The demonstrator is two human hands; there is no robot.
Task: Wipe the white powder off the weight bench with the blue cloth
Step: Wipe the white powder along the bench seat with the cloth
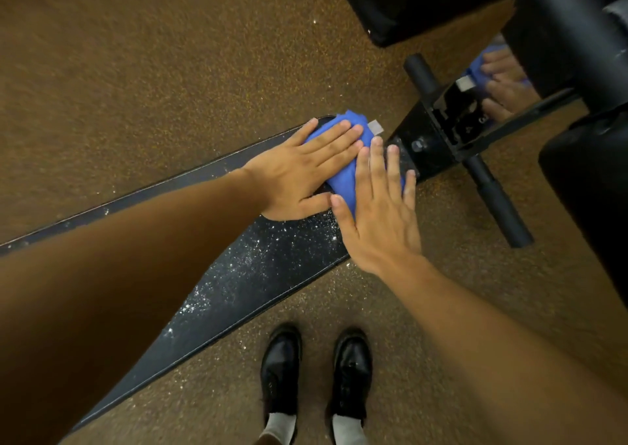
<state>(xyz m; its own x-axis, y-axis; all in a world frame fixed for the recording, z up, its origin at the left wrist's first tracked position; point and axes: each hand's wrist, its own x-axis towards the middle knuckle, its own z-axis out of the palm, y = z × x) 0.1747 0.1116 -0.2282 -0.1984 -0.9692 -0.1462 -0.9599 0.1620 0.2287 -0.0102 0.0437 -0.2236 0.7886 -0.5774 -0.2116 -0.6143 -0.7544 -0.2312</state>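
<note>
Blue cloth (343, 169), bunched, lies on the far end of the weight bench (238, 295), near the rounded tip of the black pad. A small grey tag (375, 127) projects from its far edge. Both hands are on it with flat, straight fingers; neither hand curls round the fabric.

Left hand (299, 172) lies palm down across the near-left part of the cloth, fingers extended and close together, thumb resting on the pad surface. Right hand (380, 213) lies palm down over the right part of the cloth, fingers spread slightly, fingertips reaching the pad's end. The two hands sit just beside each other, with the left fingertips touching or nearly touching the right index finger; which cannot be told.

White powder (244, 268) is scattered in specks and patches over the pad between the hands and the near end, densest below the right hand. Loose specks also lie on the brown speckled floor (136, 70) beside the bench.

Beyond the pad's end stands a black metal bracket (438, 131) with a black crossbar (489, 186) running diagonally. Dark padded equipment (577, 36) occupies the upper right corner, with a reflective surface showing hands and blue fabric. Two black shoes (316, 366) with pale socks stand on the floor beside the bench.
</note>
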